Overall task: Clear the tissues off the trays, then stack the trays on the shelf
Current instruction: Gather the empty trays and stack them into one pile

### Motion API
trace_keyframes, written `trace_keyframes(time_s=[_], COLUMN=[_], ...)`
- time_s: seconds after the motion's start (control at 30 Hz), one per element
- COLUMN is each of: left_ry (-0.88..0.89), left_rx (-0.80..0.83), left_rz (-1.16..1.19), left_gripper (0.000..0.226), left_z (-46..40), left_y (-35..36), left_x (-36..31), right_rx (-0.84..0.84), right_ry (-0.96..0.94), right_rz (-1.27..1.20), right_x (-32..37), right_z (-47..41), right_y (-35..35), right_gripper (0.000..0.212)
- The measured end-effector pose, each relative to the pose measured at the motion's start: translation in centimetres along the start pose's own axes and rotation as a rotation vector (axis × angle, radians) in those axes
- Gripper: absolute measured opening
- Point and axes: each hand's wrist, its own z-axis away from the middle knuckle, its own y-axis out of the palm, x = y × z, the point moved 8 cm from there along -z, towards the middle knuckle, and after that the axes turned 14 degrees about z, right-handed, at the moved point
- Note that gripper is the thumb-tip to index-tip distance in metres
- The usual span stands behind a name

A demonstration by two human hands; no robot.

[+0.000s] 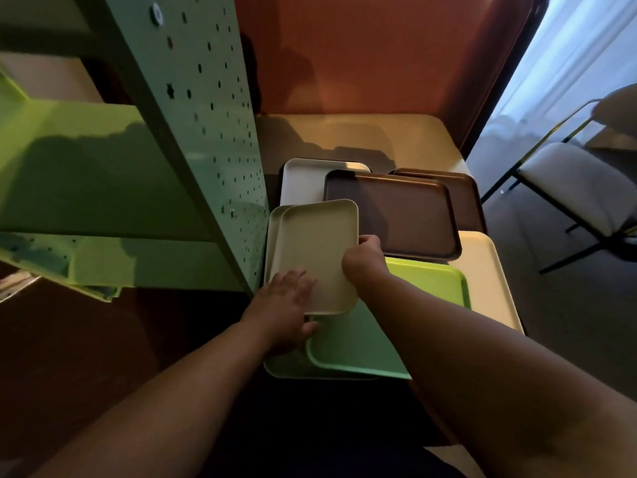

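Beige tray (315,250) — both hands holding.

We see trays (393,215) overlapping on the table (344,132), the shelf (103,174) to their left, a chair (579,188) to the right, a panel (379,53) behind.

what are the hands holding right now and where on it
Both hold the small beige tray: the right hand grips its right long edge, the left hand lies flat on its near corner.
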Motion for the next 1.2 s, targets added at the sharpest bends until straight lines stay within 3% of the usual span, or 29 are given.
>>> trace_keyframes(time_s=[0.17, 0.37, 0.47, 0.6, 0.8, 0.9, 1.03, 1.13, 1.2], left_ry=[-0.010, 0.002, 0.007, -0.041, -0.075, -0.147, -0.344, -0.421, -0.466], left_rx=[-0.002, -0.010, 0.002, -0.015, -0.341, -0.526, -0.372, -0.297, -0.276], left_rz=[-0.010, -0.056, -0.049, 0.131, 0.128, 0.187, 0.398, 0.479, 0.482], left_gripper=[0.078, 0.059, 0.060, 0.064, 0.066, 0.067, 0.046, 0.024, 0.026], left_z=[-0.7, -1.1, -1.3, -1.5, -2.4, -3.2, -5.5, -5.7, -5.5], left_y=[0.2, 0.0, 0.1, -0.2, -4.2, -6.5, -3.8, -0.7, 1.2], left_x=[0.3, 0.0, -0.1, -0.1, -1.9, -2.7, -2.7, -3.5, -4.0], right_rx=[-0.030, 0.015, 0.031, 0.052, 0.165, 0.346, 0.538, 0.457, 0.332], right_ry=[-0.115, -0.103, -0.099, -0.024, -0.063, -0.105, -0.173, -0.196, -0.216], right_rz=[0.223, 0.445, 0.421, 0.177, 0.066, 0.050, 0.126, 0.261, 0.371], right_x=[1.3, 0.0, -0.6, -1.5, -3.1, -4.3, -5.1, -6.5, -7.6], right_z=[-0.6, -0.8, -0.8, -1.4, -2.6, -2.9, -2.8, -4.3, -5.6], right_y=[0.3, 0.7, 1.2, 0.6, -3.9, -7.0, -10.4, -12.2, -13.3], right_gripper=[0.031, 0.039, 0.034, 0.038, 0.030, 0.032, 0.030, 0.021, 0.021])
